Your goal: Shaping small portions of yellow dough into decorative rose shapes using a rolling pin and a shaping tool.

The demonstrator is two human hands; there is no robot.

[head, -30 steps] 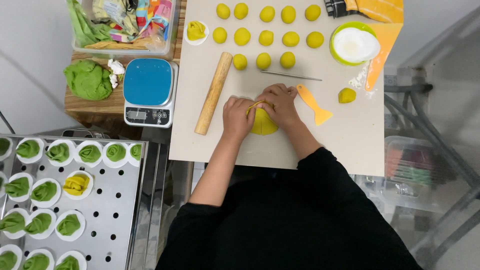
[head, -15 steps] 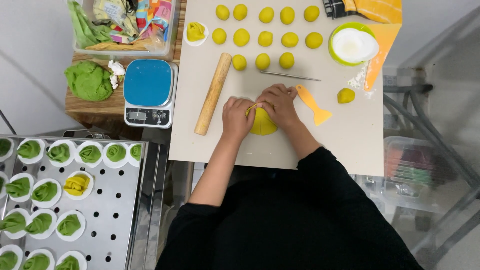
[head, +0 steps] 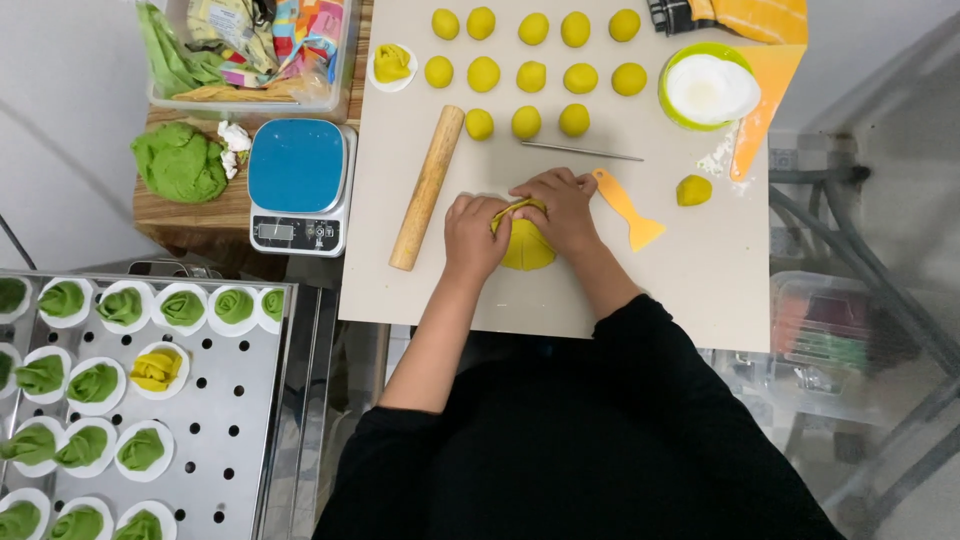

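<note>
Yellow dough piece (head: 525, 245) sits on the pale board (head: 560, 300), pinched between both hands. The left hand (head: 474, 235) and right hand (head: 562, 210) grip its top edge, just like a moment ago; nothing has moved, so the folding goes on. The rolling pin (head: 427, 187) lies near the left, the orange scraper (head: 625, 207) just beside the right. The board in front is bare.

A flat yellow dough piece (head: 524, 243) lies on the table (head: 690, 280). Its top edge is folded up and pinched into pleats.
</note>
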